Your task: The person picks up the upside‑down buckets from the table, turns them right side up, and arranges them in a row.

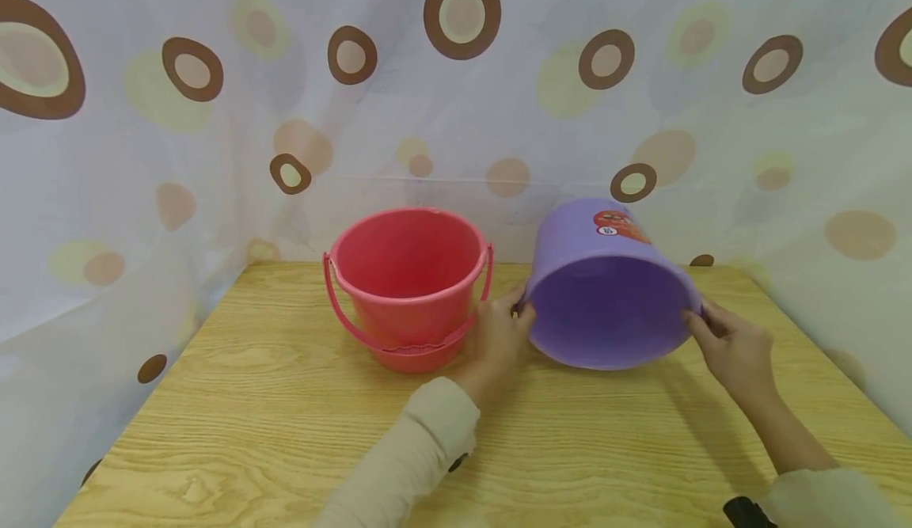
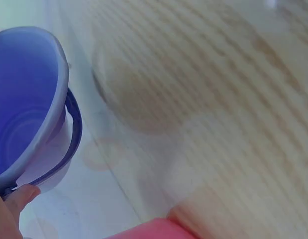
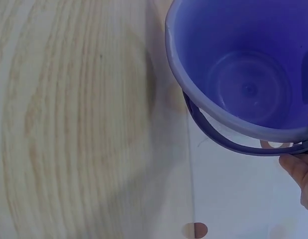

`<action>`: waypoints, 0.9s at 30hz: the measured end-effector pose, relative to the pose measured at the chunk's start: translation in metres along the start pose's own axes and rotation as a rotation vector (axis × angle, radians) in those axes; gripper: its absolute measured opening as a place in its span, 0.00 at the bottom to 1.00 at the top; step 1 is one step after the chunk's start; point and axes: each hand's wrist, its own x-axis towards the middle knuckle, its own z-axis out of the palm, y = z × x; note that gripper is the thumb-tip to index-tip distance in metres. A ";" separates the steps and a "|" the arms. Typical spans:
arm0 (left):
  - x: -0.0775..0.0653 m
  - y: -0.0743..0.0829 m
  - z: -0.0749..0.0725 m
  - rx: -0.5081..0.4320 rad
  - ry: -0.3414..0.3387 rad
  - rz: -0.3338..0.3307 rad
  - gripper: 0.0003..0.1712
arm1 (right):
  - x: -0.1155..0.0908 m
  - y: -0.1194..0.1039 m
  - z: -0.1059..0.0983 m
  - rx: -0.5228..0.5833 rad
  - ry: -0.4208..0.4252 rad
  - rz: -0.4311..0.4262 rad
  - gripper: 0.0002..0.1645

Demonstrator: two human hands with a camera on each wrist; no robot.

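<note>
A purple bucket [image 1: 577, 231] is tipped on its side, its mouth turned toward me and a red label on its upper wall. My left hand [image 1: 499, 334] grips its rim at the left, beside the handle joint. At the opposite side my right hand [image 1: 735, 354] pinches the rim between thumb and fingers. The bucket's dark purple handle [image 3: 213, 133] hangs along the underside, as the right wrist view shows. Just left of my left hand, a pink bucket [image 1: 413, 326] stands upright with its handle [image 1: 349, 328] lowered to the front.
Both buckets are over a wood-grain table [image 1: 285, 417]. A white curtain [image 1: 399, 132] with brown and yellow circles hangs behind the table and along its sides. The purple bucket's shadow falls on the tabletop.
</note>
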 end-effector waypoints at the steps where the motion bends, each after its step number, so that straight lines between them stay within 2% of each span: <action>1: 0.001 0.001 -0.001 -0.005 0.001 0.009 0.23 | 0.001 -0.001 -0.001 -0.002 0.001 -0.007 0.17; 7: 0.006 0.002 -0.007 -0.099 0.042 0.061 0.22 | 0.009 -0.005 -0.007 0.011 -0.029 0.002 0.18; 14: 0.012 0.000 -0.008 -0.034 0.151 0.199 0.21 | 0.016 -0.010 -0.010 0.016 -0.025 -0.038 0.19; 17: 0.012 0.000 -0.009 -0.031 0.144 0.201 0.22 | 0.017 -0.013 -0.011 0.021 -0.031 -0.046 0.19; 24: 0.015 0.003 -0.015 0.037 0.131 0.225 0.22 | 0.021 -0.017 -0.012 0.049 -0.016 -0.110 0.23; 27: 0.016 0.004 -0.020 0.071 0.123 0.230 0.22 | 0.023 -0.017 -0.013 0.023 -0.033 -0.073 0.23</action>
